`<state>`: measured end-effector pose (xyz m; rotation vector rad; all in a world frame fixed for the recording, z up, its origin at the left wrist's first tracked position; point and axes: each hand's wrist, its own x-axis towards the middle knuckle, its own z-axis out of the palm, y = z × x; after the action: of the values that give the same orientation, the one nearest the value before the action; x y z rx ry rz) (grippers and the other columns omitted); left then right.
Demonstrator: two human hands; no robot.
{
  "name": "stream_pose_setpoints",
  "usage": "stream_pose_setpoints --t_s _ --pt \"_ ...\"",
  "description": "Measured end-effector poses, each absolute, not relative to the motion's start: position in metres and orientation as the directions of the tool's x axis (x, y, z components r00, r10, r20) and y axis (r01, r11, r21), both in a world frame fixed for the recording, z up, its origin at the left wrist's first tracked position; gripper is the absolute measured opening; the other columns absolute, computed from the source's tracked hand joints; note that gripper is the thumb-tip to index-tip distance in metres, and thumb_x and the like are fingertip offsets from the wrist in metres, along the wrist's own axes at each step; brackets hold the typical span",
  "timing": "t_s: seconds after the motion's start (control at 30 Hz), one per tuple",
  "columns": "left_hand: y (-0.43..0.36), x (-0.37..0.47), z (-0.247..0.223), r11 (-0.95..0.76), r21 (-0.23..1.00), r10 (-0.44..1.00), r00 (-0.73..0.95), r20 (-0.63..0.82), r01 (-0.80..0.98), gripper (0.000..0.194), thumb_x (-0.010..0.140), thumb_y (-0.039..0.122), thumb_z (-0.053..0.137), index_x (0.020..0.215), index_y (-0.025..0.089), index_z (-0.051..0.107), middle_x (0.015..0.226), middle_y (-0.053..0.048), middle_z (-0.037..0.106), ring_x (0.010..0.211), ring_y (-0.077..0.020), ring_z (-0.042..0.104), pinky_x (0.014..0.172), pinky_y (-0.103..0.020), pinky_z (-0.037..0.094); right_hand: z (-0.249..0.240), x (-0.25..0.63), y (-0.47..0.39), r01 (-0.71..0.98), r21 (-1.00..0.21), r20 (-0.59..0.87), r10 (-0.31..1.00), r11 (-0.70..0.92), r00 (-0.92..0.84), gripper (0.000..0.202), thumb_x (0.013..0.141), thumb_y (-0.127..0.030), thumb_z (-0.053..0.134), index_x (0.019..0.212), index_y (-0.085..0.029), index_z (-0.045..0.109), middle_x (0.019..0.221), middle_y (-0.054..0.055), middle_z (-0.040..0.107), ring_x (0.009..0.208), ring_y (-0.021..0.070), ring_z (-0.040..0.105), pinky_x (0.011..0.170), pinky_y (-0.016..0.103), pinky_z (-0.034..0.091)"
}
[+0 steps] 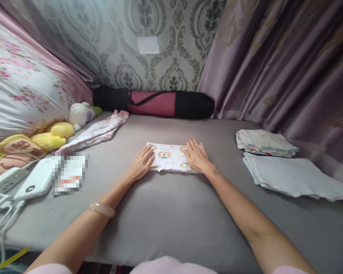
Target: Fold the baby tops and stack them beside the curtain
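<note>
A folded white cloth garment (171,158) with small orange and green prints lies flat on the grey sheet (171,213), wider than it is deep. My left hand (142,161) rests on its left end, palm down with the fingers stretched out. On the right end lies my right hand (196,155), flat, its fingers a little spread. Both hands press on the fabric without gripping it. The near edge of the cloth is slightly uneven.
Two piles, folded printed cloths (265,141) and folded pale cloths (294,176), lie at right. A black and pink long bag (154,102) lies along the wall. At left are floral trousers (98,131), plush toys (53,135), a power bank (36,179) and a power strip (7,180).
</note>
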<state>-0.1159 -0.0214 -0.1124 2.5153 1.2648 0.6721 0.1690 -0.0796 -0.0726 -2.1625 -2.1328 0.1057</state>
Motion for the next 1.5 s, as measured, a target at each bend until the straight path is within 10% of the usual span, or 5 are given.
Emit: stream_pose_setpoints --t_s 1.5 --pt "-0.014 -0.122 -0.113 -0.38 0.711 0.924 0.213 0.317 0.592 0.055 0.099 0.044 0.022 0.134 0.013 0.051 0.144 -0.014 0.051 0.14 -0.024 0.04 0.118 -0.044 0.029 -0.075 0.041 -0.035 0.938 -0.294 -0.093 0.972 0.182 -0.217 0.061 0.1 -0.039 0.023 0.153 -0.009 0.027 0.161 0.011 0.021 0.149 0.0251 0.014 0.119 0.05 0.007"
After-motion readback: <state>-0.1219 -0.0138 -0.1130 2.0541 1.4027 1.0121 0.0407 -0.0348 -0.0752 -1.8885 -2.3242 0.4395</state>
